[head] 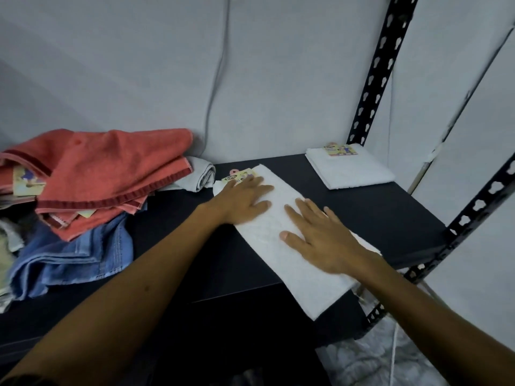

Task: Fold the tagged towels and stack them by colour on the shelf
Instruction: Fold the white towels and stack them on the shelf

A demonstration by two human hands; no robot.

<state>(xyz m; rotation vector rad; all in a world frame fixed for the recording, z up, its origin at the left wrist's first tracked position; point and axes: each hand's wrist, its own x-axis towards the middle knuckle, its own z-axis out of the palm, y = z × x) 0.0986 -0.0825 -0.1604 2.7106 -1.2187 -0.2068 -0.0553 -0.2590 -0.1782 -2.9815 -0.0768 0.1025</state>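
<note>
A long white towel [281, 227] lies folded lengthwise on the black shelf [390, 210], its near end hanging over the front edge. A paper tag [237, 176] shows at its far end. My left hand [245, 199] rests flat on the far part of the towel, fingers straight. Flat on the middle of the towel lies my right hand [317, 238], fingers spread. A folded white towel [351, 169] with a tag sits at the shelf's back right corner.
At the left is a loose pile: red towels [111, 168] on top, blue towels [75, 254] below, a grey one [200, 174] behind. A black slotted upright [376, 71] stands at the back right, another post [479, 207] at the front right. White sheeting hangs behind.
</note>
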